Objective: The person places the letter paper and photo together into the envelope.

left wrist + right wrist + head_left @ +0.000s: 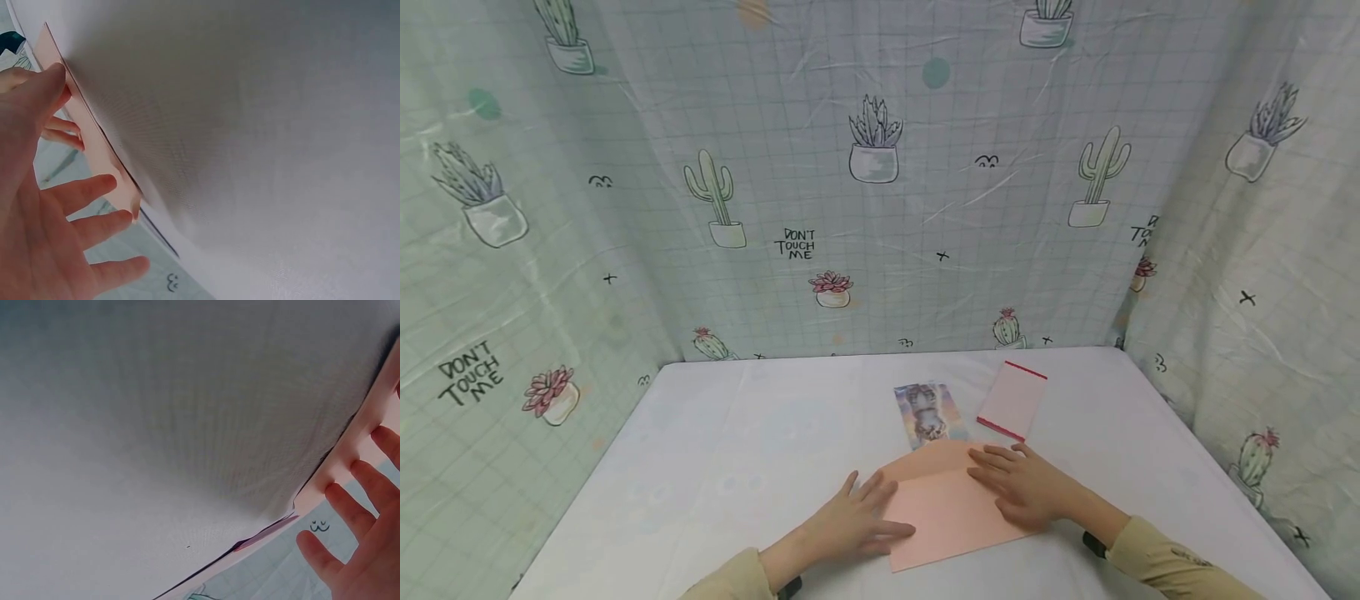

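A pink envelope [951,521] lies on the white table with its flap [936,457] unfolded toward the far side. At its left edge my left hand [856,518] touches it, fingers spread and straight, thumb on the paper. On its right part rests my right hand [1030,486], its extended fingers touching the paper near the flap. The left wrist view shows the envelope [94,134] beside my left hand [37,212], and the right wrist view shows my right fingertips on it. Part of the envelope is hidden under both hands.
Beyond the envelope lies a picture card [925,410] showing a grey striped animal, its near edge close to the flap. To its right is a pale pink rectangle with red ends [1013,402]. A patterned cloth [880,225] surrounds the white table [700,467].
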### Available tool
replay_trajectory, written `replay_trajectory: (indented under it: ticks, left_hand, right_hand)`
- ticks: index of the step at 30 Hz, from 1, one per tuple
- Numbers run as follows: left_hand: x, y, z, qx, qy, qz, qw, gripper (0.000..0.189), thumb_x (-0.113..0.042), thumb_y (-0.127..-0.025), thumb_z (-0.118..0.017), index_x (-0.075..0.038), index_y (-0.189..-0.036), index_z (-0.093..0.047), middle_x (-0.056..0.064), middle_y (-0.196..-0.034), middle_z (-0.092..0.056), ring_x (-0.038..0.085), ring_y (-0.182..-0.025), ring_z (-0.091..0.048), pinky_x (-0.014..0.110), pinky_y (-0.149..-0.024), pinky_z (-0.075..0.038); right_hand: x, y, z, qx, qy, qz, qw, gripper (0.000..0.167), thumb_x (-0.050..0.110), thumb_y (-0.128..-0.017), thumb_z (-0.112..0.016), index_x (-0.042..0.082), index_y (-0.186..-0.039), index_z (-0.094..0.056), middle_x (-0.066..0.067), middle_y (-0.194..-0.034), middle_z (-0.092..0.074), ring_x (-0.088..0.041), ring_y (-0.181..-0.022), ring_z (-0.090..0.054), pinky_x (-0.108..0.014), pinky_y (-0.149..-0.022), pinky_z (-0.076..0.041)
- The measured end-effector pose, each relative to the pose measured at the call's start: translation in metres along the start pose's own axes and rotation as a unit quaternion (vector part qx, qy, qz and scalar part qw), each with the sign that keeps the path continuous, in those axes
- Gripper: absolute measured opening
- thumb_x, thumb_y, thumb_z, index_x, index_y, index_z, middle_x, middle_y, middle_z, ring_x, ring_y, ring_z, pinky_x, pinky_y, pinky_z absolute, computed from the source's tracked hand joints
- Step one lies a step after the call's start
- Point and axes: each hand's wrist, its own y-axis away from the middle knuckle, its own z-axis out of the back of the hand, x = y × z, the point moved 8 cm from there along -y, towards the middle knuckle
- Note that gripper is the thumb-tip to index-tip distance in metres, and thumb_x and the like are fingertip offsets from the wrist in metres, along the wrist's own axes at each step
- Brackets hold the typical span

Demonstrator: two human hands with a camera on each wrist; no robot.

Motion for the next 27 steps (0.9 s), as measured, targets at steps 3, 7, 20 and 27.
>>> replay_trajectory:
  ticks: [3, 7, 20, 27]
  left_hand:
    - [0.001, 0.002, 0.000, 0.011, 0.017, 0.009, 0.9998, 0.037, -0.046, -0.088, -0.045, -0.043, -0.124, -0.047, 0.016, -0.134, -0.045, 0.041, -0.121, -0.042, 0.057, -0.087, -0.041]
    - [0.002, 0.004, 0.000, 0.023, 0.032, 0.017, 0.9991, 0.040, -0.048, -0.087, -0.045, -0.043, -0.126, -0.045, 0.020, -0.133, -0.043, 0.044, -0.121, -0.041, 0.058, -0.086, -0.041]
    - [0.003, 0.004, 0.001, 0.037, 0.053, 0.025, 0.9976, 0.042, -0.047, -0.085, -0.046, -0.042, -0.127, -0.045, 0.021, -0.129, -0.047, 0.047, -0.117, -0.042, 0.057, -0.086, -0.041]
    - [0.001, 0.005, 0.003, 0.037, 0.054, 0.025, 0.9976, 0.042, -0.047, -0.086, -0.045, -0.040, -0.127, -0.045, 0.022, -0.128, -0.047, 0.048, -0.117, -0.042, 0.057, -0.087, -0.041]
  right_hand:
    - [0.000, -0.001, 0.000, 0.007, -0.004, -0.003, 1.0000, 0.049, 0.028, -0.084, -0.053, 0.016, -0.131, -0.045, -0.007, -0.138, -0.042, -0.027, -0.123, -0.042, -0.050, -0.087, -0.039]
    - [-0.001, -0.001, -0.001, 0.010, -0.017, -0.006, 0.9998, 0.050, 0.028, -0.083, -0.053, 0.017, -0.132, -0.044, -0.007, -0.138, -0.043, -0.027, -0.123, -0.042, -0.050, -0.086, -0.039]
    - [-0.008, -0.003, -0.010, 0.059, -0.087, -0.038, 0.9937, 0.052, 0.028, -0.085, -0.049, 0.019, -0.135, -0.039, -0.004, -0.142, -0.037, -0.027, -0.127, -0.037, -0.053, -0.088, -0.038]
    - [-0.009, -0.001, -0.010, 0.061, -0.122, -0.035, 0.9900, 0.051, 0.028, -0.086, -0.050, 0.018, -0.135, -0.038, -0.006, -0.142, -0.036, -0.030, -0.128, -0.036, -0.056, -0.087, -0.039]
